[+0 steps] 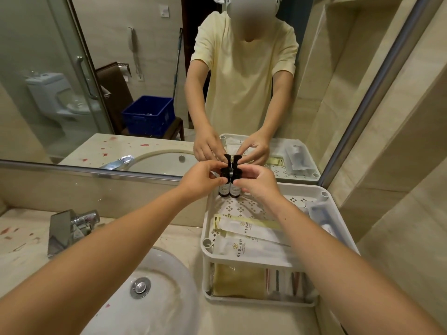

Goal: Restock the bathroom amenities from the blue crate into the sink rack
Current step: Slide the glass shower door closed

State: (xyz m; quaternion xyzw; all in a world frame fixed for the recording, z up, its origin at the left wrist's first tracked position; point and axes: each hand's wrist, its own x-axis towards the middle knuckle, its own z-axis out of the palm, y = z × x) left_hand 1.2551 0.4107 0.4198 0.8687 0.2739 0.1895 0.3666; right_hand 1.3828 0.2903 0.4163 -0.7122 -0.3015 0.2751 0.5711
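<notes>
Together, left hand (pixel 200 176) and right hand (pixel 260 182) fingers pinch two dark bottles (pixel 229 188) upright on the rack (pixel 324 197).

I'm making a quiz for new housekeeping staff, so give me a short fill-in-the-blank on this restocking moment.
1. The left hand and right hand each hold a small dark ____.
2. The two bottles stand at the back of the white rack, close to the ____.
3. The rack's top tier also holds flat white ____.
4. The sink lies to the rack's ____.

Missing words: bottle; mirror; packets; left
</notes>
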